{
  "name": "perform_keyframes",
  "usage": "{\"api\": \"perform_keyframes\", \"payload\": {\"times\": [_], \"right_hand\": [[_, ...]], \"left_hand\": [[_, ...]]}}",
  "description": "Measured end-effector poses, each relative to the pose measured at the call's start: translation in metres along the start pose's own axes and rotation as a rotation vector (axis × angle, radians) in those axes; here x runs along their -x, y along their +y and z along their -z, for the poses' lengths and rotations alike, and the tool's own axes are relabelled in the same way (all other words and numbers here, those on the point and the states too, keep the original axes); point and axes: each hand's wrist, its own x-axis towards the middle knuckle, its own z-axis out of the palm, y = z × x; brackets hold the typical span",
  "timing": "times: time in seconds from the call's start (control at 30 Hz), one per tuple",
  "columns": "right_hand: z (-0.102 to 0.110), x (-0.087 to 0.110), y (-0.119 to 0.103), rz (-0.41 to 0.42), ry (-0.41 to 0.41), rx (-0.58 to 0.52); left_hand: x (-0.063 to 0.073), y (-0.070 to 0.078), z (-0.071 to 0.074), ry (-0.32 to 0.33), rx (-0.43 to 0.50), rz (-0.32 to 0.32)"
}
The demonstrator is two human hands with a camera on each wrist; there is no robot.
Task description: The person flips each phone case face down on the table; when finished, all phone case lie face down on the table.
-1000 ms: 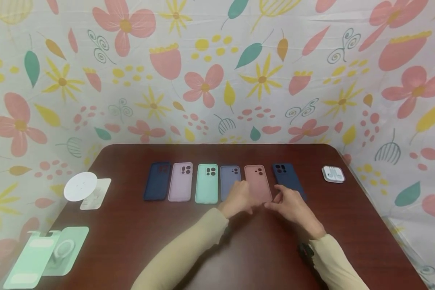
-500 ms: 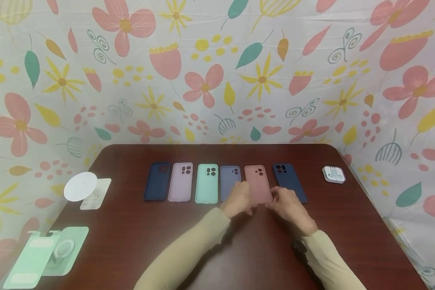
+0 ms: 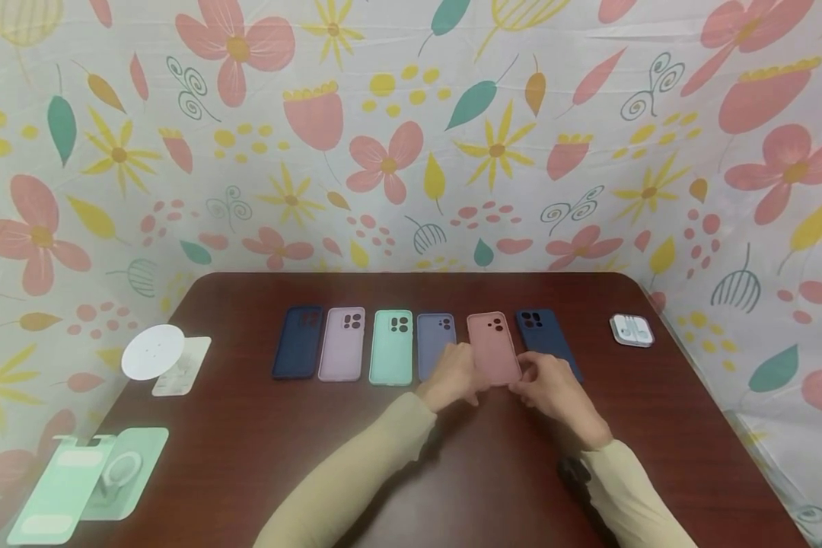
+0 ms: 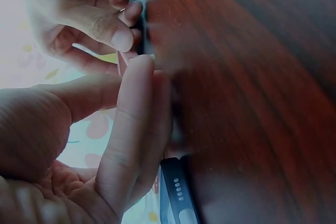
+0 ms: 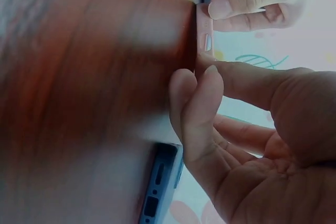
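Observation:
A pink phone case (image 3: 492, 344) lies on the table with its camera holes at the far end. My left hand (image 3: 448, 378) holds its lower left corner, and my right hand (image 3: 555, 390) pinches the lower right corner with thumb and fingers. In the right wrist view the bottom edge of the pink phone case (image 5: 205, 27) shows between both thumbs. A blue-grey phone case (image 3: 434, 333) is partly hidden behind my left hand. To the right, a dark blue phone case (image 3: 546, 339) lies slanted, its near end partly covered by my right hand.
Left of these lie a mint case (image 3: 391, 350), a lilac case (image 3: 341, 350) and another dark blue case (image 3: 297, 346). Boxed earphones (image 3: 632, 330) sit far right. A white round stand (image 3: 153, 352) and a mint green stand-like piece (image 3: 58, 487) are at the left edge.
The pink case has shifted slightly right, toward the slanted dark blue case. My right hand first came in to its corner, then moved slightly right with it; my left hand has barely moved.

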Motion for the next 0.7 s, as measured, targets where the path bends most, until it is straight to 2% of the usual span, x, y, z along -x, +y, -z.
{"api": "perform_keyframes", "payload": {"times": [0.07,0.17,0.43,0.7], "right_hand": [[0.002,0.001,0.000,0.010,0.013,0.003],[0.004,0.003,-0.001,0.035,0.045,0.024],[0.010,0.009,-0.003,0.091,0.119,0.035],[0.011,0.018,-0.010,0.116,0.144,0.016]], "left_hand": [[0.007,0.006,0.005,-0.006,0.029,-0.014],[0.011,0.007,0.005,-0.003,0.055,-0.037],[0.010,0.010,-0.001,0.009,0.167,-0.044],[0.009,0.014,-0.006,-0.004,0.214,-0.026]]}}
